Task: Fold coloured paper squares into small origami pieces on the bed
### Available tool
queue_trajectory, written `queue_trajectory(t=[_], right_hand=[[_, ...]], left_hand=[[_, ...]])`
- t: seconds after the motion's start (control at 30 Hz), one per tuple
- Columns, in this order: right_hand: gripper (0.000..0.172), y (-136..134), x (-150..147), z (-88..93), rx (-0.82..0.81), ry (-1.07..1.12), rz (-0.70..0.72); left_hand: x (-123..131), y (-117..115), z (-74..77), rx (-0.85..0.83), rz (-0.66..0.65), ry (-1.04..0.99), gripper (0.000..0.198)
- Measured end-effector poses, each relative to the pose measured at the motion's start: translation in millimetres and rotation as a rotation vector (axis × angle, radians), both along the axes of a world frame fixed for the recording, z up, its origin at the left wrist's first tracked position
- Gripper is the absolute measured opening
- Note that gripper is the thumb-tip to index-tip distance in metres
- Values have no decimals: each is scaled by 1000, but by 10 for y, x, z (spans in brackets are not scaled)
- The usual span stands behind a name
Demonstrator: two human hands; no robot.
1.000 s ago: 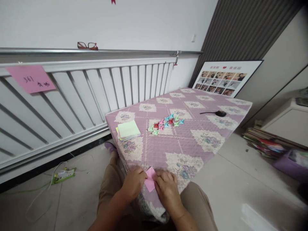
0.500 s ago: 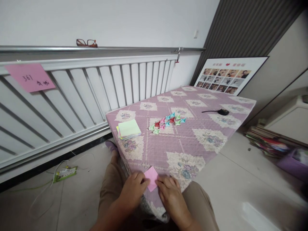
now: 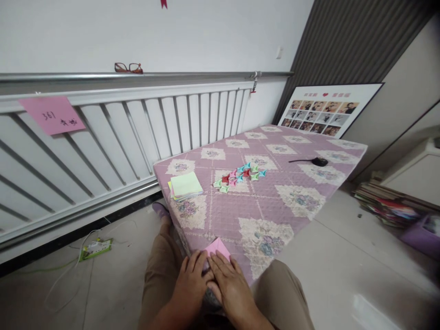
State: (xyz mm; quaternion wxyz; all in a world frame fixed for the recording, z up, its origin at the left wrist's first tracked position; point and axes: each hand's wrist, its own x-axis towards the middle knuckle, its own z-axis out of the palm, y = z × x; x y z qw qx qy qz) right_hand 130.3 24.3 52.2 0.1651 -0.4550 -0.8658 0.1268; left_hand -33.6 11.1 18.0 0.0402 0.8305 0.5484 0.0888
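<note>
At the near corner of the cloth-covered table lies a sheet of pink origami paper (image 3: 219, 246), folded to a point at the top. Its lower part is hidden under my fingers. My left hand (image 3: 193, 280) grips the paper at its left side, fingers bent. My right hand (image 3: 229, 280) lies over the lower right part, its fingers close together on the paper and its thumb tucked in beside the left hand. Farther up the table sit several small folded paper pieces (image 3: 239, 178) in green, red, pink and blue. A stack of coloured paper sheets (image 3: 186, 185) is on the left.
The purple floral tablecloth (image 3: 240, 211) covers the table, with a black object with a thin handle (image 3: 319, 161) at the right. A white radiator (image 3: 185, 121) runs along the left, with glasses (image 3: 128, 68) on its pipe. A power strip (image 3: 96, 249) lies on the floor.
My hands have come together over the lower part of the pink paper, which showed as a diamond before and now shows only its upper point. The view has shifted slightly.
</note>
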Motion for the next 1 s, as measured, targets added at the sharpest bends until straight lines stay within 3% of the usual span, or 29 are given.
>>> queue_trajectory(t=[0.13, 0.3, 0.5, 0.67, 0.83, 1.0], right_hand=[[56, -3, 124, -72, 46, -29, 17], [48, -10, 297, -169, 173, -30, 8], [42, -23, 505, -234, 251, -40, -81], [31, 68, 521, -77, 193, 44, -173], [13, 275, 307, 166, 73, 99, -292], [9, 361, 164, 137, 60, 88, -305]], left_hand=[[7, -37, -30, 90, 38, 48, 45], [21, -54, -29, 182, 46, 109, 47], [18, -45, -7, 170, 42, 102, 46], [36, -36, 35, 115, 53, 92, 46], [43, -41, 25, 65, 72, 87, 49], [27, -36, 121, -49, 74, 81, 53]])
